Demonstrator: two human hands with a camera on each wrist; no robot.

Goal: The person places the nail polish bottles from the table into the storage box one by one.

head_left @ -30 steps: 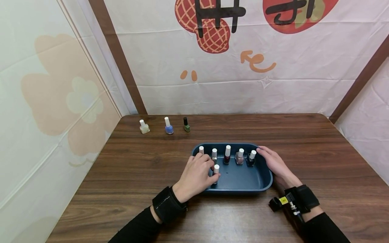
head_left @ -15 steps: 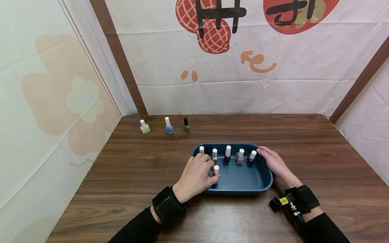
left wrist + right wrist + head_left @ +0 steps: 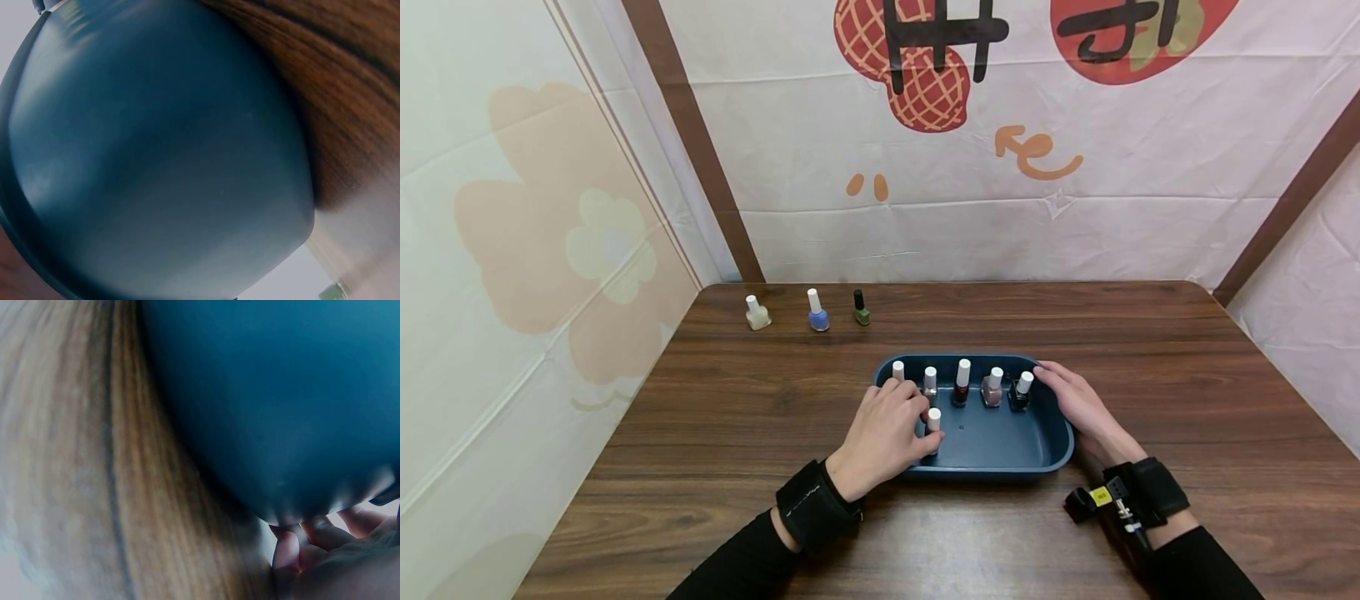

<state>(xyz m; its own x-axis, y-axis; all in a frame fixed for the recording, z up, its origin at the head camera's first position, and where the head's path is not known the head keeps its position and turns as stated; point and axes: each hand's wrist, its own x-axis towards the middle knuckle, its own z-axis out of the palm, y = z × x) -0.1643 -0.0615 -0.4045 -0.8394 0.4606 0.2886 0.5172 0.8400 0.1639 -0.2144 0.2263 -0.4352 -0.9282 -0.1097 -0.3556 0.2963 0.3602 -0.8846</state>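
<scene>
Over the left end of the blue tray (image 3: 992, 469), my left hand (image 3: 883, 429) pinches a white-capped nail polish bottle (image 3: 934, 419) between thumb and fingers; the bottle's body is mostly covered. Along the tray's far side stand several more bottles with white caps, among them a dark red one (image 3: 961, 385), a mauve one (image 3: 992, 387) and a black one (image 3: 1019, 393). My right hand (image 3: 1078, 408) grips the tray's far right corner, thumb at the rim. The right wrist view shows its fingers (image 3: 328, 534) curled against the outer wall.
Behind the tray, three bottles stand in a row on the wooden table (image 3: 737, 400): a cream one (image 3: 757, 316), a blue one (image 3: 817, 317) and a green one with a black cap (image 3: 861, 313). A printed cloth (image 3: 940, 225) hangs behind the table's far edge.
</scene>
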